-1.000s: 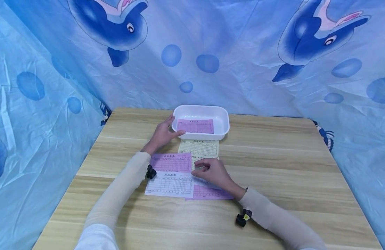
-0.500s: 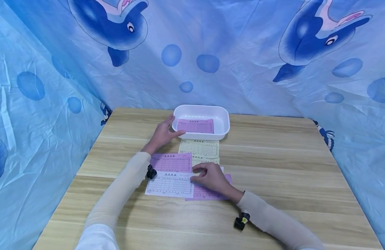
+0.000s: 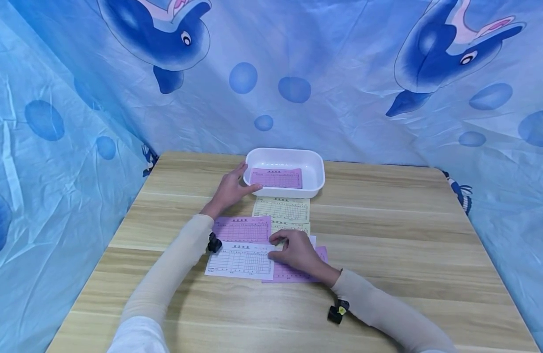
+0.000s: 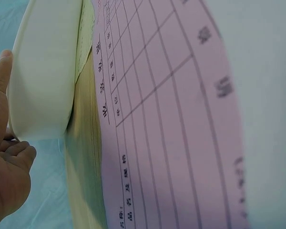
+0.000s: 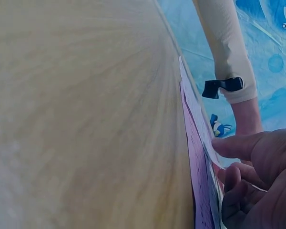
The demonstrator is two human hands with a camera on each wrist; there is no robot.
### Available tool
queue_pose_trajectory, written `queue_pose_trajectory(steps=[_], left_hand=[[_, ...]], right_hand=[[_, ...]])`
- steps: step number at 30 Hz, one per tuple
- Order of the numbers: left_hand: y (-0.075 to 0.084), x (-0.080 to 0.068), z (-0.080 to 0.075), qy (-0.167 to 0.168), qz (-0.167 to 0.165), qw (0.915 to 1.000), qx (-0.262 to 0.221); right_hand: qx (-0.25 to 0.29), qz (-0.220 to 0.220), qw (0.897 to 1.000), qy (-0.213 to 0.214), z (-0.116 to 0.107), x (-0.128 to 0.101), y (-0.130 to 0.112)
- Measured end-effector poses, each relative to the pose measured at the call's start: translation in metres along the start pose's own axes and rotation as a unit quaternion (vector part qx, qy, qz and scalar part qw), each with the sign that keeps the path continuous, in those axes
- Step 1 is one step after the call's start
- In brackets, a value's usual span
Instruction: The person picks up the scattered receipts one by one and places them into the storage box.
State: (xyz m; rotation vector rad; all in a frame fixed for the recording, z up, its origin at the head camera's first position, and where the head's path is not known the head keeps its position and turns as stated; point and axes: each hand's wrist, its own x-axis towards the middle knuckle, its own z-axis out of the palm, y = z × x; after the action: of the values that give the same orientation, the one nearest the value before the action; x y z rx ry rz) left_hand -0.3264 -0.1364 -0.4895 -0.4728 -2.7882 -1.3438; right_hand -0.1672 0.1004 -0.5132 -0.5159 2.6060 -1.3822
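Note:
My left hand (image 3: 229,190) grips the left end of a white plastic box (image 3: 313,189), its thumb at the front rim. In the left wrist view, some of its fingers (image 4: 20,153) curl by the box corner. A pink receipt (image 3: 276,178) lies in the box. My right hand (image 3: 295,249) pinches the right edge of a white receipt (image 3: 240,261) between thumb and index finger. This receipt overlaps a pink receipt (image 3: 242,228) behind it. Partly under the right hand lie another white receipt (image 3: 313,240) and a pink receipt (image 3: 293,274).
Two yellow receipts (image 3: 281,210) lie in front of the box, overlapping. The wooden table (image 3: 386,220) ends at a blue curtain (image 3: 351,122) printed with dolphins. Black wrist cameras (image 3: 337,313) sit on both sleeves.
My right hand has moved slightly toward me, from over the yellow receipt to the white receipt's right edge. My left hand stays at the box.

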Motion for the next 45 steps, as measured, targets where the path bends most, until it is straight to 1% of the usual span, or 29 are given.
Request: queue_pose_trajectory(steps=[4,6,16,24,26,32,35,41,45], left_hand=[[0.0,0.0,0.0,0.002,-0.004,1.0,-0.001],[0.0,0.0,0.001,0.002,-0.007,1.0,-0.001],[0.001,0.001,0.0,0.001,-0.011,0.9999,0.008],[0.001,0.0,0.0,0.001,-0.014,0.9999,0.005],[0.0,0.001,0.0,0.0,-0.013,0.9999,0.002],[-0.002,0.002,0.001,-0.002,-0.009,1.0,-0.002],[-0.002,0.002,0.001,-0.001,-0.01,1.0,-0.002],[-0.002,0.003,0.0,-0.002,-0.005,1.0,0.001],[-0.002,0.002,0.0,-0.002,-0.005,1.0,0.0]], right_hand=[[-0.026,-0.011,1.0,-0.001,0.002,0.001,0.001],[-0.03,-0.013,0.999,-0.002,0.003,0.002,0.002],[-0.024,-0.019,0.999,-0.012,0.001,0.001,0.0],[-0.009,-0.037,0.999,0.008,-0.007,0.0,-0.001],[-0.005,-0.035,0.999,0.017,-0.008,0.0,-0.001],[0.01,-0.008,0.999,0.033,-0.013,-0.003,-0.002],[0.019,-0.003,0.999,0.039,-0.016,-0.004,-0.004],[0.048,0.022,0.998,0.045,-0.025,-0.006,-0.009],[0.062,0.031,0.996,0.047,-0.033,-0.006,-0.012]])
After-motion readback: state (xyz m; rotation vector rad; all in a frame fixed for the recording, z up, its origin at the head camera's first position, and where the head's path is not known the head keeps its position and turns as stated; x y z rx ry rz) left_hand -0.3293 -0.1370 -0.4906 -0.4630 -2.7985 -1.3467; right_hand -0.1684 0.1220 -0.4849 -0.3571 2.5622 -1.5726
